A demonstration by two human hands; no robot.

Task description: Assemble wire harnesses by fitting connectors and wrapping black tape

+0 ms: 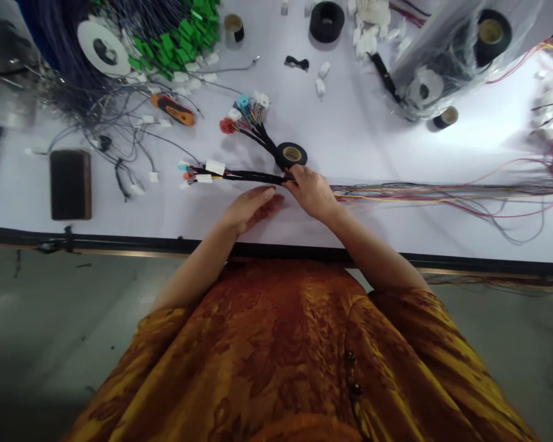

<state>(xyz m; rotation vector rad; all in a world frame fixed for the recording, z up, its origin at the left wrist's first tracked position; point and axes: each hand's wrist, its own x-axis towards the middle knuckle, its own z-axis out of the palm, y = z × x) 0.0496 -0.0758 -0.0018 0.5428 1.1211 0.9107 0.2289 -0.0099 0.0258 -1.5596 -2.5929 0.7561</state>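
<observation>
A wire bundle runs across the white table, and my right hand pinches it where two black-taped branches join. The lower branch points left and ends in small connectors with white labels. Up and to the left goes the other branch, tipped with red, blue and white connectors. A roll of black tape touches the junction just above my right hand. Below the lower branch, my left hand has its fingers apart and holds nothing.
At the upper left are green connectors on dark wires, a white spool and an orange cutter. A dark phone-like object lies left. Another tape roll and a plastic bag are at the back.
</observation>
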